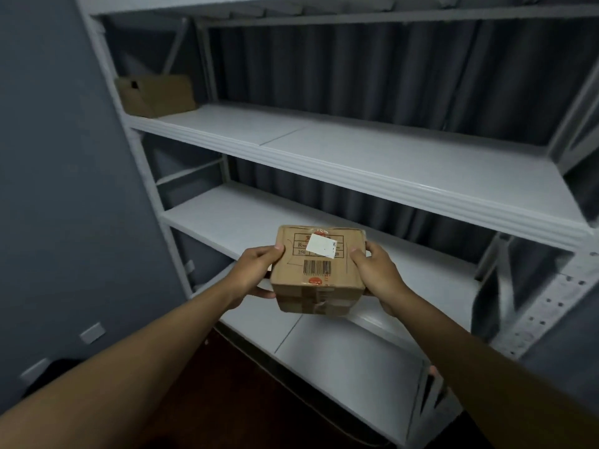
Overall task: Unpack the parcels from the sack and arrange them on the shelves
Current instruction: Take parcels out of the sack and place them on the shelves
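Placing step: my left hand (256, 270) and right hand (376, 270) clasp the taped cardboard parcel (319, 270) by its two sides, thumbs on top, held in the air before the middle shelf (227, 218); beyond, the upper shelf (356, 157) carries one brown carton (155, 95) at its far-left end; the sack is not in view; next, I judge, I must carry the parcel forward level and set it flat on a shelf.

Dim, bluish light, soft blur throughout, wide-angle bending at the edges.
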